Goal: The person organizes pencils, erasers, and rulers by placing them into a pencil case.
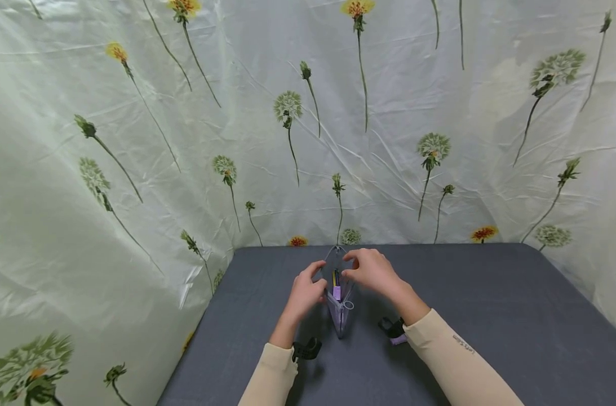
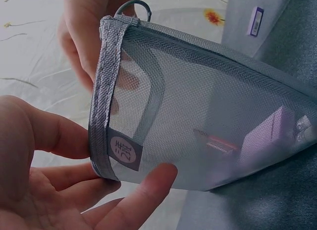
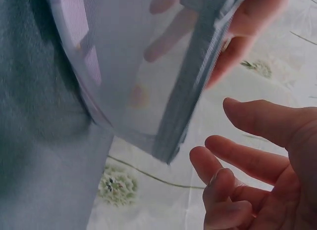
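Observation:
A see-through grey mesh zipper pouch (image 1: 340, 322) stands with its mouth spread, between both hands. My left hand (image 1: 306, 290) pinches the pouch's zipper edge, one finger lying along the mesh near a small grey label (image 2: 125, 150). On the other side, my right hand (image 1: 373, 270) hovers by the opening; in the right wrist view its loosely bent fingers (image 3: 218, 185) are apart from the pouch and hold nothing. Inside the pouch are slim coloured sticks (image 1: 335, 276), perhaps pens or pencils, and a light purple box-like item (image 1: 336, 293). A ring (image 1: 348, 305) hangs at the near zipper end.
A small purple box (image 1: 399, 339) lies on the dark grey table (image 1: 490, 316), partly hidden under the right wrist's black strap (image 1: 389, 327). Behind and to the left hangs a pale cloth (image 1: 318, 152) with dandelion prints.

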Demonstrator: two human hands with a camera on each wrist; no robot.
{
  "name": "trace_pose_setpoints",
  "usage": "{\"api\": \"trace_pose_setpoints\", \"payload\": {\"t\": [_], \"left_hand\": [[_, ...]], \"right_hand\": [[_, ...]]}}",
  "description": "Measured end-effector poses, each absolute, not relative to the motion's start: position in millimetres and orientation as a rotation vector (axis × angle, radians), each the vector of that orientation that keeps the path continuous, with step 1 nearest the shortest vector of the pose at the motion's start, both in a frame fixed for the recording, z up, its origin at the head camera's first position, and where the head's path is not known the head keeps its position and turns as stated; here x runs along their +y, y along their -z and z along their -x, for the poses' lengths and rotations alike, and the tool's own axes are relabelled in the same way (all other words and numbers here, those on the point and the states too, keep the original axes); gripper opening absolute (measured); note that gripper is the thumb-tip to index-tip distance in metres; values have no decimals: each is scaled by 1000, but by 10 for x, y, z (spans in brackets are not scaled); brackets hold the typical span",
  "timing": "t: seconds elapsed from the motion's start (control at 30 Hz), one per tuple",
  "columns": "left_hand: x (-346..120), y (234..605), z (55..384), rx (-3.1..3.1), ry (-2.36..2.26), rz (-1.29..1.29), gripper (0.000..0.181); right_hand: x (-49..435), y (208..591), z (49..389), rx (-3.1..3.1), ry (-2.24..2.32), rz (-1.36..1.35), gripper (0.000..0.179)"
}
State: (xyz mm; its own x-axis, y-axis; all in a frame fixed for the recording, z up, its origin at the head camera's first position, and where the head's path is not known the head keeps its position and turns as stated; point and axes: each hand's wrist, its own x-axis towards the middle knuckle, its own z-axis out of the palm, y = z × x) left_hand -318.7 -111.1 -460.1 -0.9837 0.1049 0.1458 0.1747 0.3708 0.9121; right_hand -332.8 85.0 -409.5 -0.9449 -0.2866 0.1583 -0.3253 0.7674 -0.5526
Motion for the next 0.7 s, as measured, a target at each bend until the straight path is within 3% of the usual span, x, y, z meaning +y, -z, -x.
{"api": "trace_pose_setpoints", "payload": {"t": [0.7], "left_hand": [[-1105,4623,3169,-2553,1689,267,56]], "right_hand": [[1294,4038,3077,-2857,-859,-569,34]]}}
